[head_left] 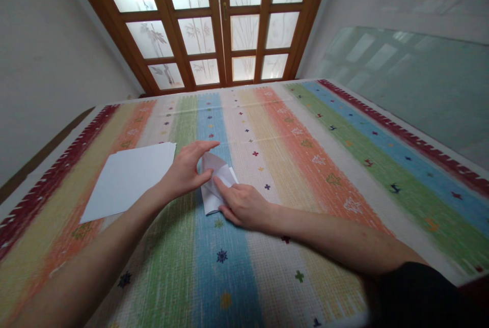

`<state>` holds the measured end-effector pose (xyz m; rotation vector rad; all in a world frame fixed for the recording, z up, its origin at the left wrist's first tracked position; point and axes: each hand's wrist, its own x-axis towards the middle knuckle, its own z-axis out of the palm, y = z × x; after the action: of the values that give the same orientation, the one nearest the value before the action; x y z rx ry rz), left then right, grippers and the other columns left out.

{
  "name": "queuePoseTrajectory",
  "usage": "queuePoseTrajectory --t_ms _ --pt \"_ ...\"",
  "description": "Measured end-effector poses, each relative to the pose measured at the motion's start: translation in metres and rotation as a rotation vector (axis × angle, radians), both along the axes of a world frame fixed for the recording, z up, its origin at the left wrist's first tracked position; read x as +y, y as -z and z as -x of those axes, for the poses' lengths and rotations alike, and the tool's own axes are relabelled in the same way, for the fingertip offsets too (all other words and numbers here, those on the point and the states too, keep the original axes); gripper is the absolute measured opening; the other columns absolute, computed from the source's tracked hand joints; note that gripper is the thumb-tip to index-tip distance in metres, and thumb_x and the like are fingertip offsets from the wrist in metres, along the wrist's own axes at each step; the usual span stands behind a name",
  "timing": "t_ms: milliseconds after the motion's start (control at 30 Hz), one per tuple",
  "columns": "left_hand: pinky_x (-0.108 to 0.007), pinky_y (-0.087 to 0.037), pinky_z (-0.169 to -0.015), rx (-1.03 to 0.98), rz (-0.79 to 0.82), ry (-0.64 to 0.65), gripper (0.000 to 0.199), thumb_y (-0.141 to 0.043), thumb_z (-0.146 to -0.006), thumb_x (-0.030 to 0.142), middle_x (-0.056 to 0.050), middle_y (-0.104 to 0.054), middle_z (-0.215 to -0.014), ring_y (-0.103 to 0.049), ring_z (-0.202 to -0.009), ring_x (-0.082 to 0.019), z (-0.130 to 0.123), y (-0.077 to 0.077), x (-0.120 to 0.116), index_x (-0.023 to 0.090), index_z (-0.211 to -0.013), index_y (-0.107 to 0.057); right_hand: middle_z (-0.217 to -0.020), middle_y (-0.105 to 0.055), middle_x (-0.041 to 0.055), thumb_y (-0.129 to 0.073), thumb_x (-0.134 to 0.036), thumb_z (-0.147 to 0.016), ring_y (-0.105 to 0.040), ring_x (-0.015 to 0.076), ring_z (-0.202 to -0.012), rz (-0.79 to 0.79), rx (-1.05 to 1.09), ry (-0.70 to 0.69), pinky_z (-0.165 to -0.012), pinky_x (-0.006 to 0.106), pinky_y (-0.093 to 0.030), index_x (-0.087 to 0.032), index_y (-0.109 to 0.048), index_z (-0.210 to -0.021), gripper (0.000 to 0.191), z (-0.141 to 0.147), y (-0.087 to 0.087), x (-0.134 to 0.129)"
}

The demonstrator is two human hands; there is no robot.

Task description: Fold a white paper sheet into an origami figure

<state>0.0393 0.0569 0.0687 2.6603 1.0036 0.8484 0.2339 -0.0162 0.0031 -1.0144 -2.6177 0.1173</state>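
Observation:
A folded sheet of white paper (212,200) lies on the blue stripe of the tablecloth, between my two hands. One of its upper flaps stands raised and slanted. My left hand (188,165) is at the paper's left side, thumb touching the raised flap, with the fingers stretched out and apart from the thumb. From the right, my right hand (244,205) grips the paper's right edge, its thumb on top and the other fingers curled at the lower side. Part of the paper is hidden behind the right hand.
A stack of white paper sheets (128,178) lies to the left, partly behind my left forearm. A striped tablecloth (305,277) covers the table. Beyond the far edge are wooden doors (225,37) with frosted panes; a glass panel (405,73) leans at the right wall.

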Motion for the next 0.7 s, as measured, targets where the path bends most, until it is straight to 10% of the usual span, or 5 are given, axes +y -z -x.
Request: queuePoseTrajectory --t_ms 433,700 --pt "-0.034 -0.054 -0.081 -0.087 0.216 -0.122 0.033 -0.058 -0.081 0.03 -0.005 -0.072 -0.104 -0.068 -0.092 -0.022 0.002 0.012 -0.005 0.021 -0.112 -0.062 -0.1 -0.068 0.0172 -0.046 -0.033 -0.097 -0.062 0.0221 -0.085 0.02 -0.034 0.003 -0.075 0.036 -0.044 0.0 -0.029 -0.145 0.061 0.004 -0.003 0.002" --pt "-0.047 -0.043 -0.101 0.176 -0.035 0.172 0.027 -0.053 -0.083 0.023 -0.012 -0.057 -0.131 -0.054 -0.119 -0.028 0.016 -0.032 0.002 0.021 -0.108 -0.063 -0.095 -0.069 0.0157 -0.045 -0.032 -0.096 -0.062 0.0232 -0.083 -0.029 -0.056 0.016 -0.072 0.035 -0.045 -0.001 -0.03 -0.145 0.06 0.004 -0.003 0.001"
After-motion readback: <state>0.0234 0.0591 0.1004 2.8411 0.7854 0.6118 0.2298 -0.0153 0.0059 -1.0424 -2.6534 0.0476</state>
